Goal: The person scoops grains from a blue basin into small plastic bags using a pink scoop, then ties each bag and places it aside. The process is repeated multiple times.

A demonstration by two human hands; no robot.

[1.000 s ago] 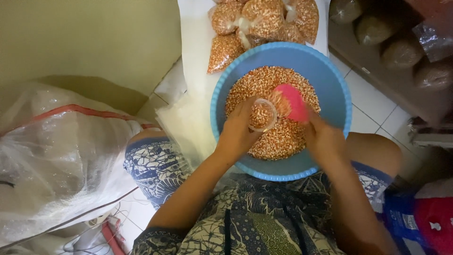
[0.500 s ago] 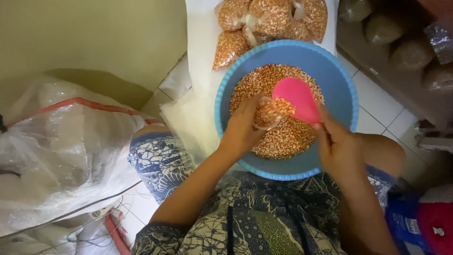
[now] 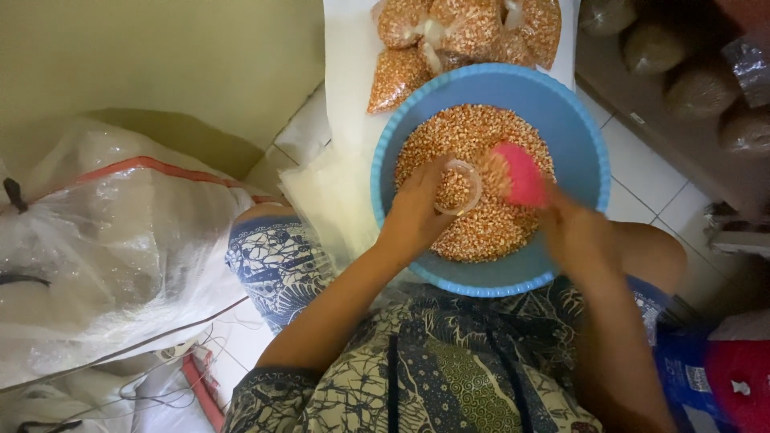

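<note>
A round blue basin (image 3: 581,140) full of dried corn kernels (image 3: 481,232) rests on my lap. My left hand (image 3: 417,212) holds the open mouth of a small clear plastic bag (image 3: 459,186) over the kernels. My right hand (image 3: 573,232) grips a pink scoop (image 3: 521,172), which is tipped toward the bag's mouth with kernels spilling from it. The scoop is blurred by motion.
Several filled clear bags of corn (image 3: 461,32) lie on a white sheet beyond the basin. A large white plastic sack (image 3: 104,232) sits at my left. A stack of flat clear bags (image 3: 321,200) lies beside the basin. More filled bags (image 3: 698,80) sit at the right.
My right hand has brought the pink scoop from above the bag down to its mouth, tipping kernels in. My left hand has kept the bag in place.
</note>
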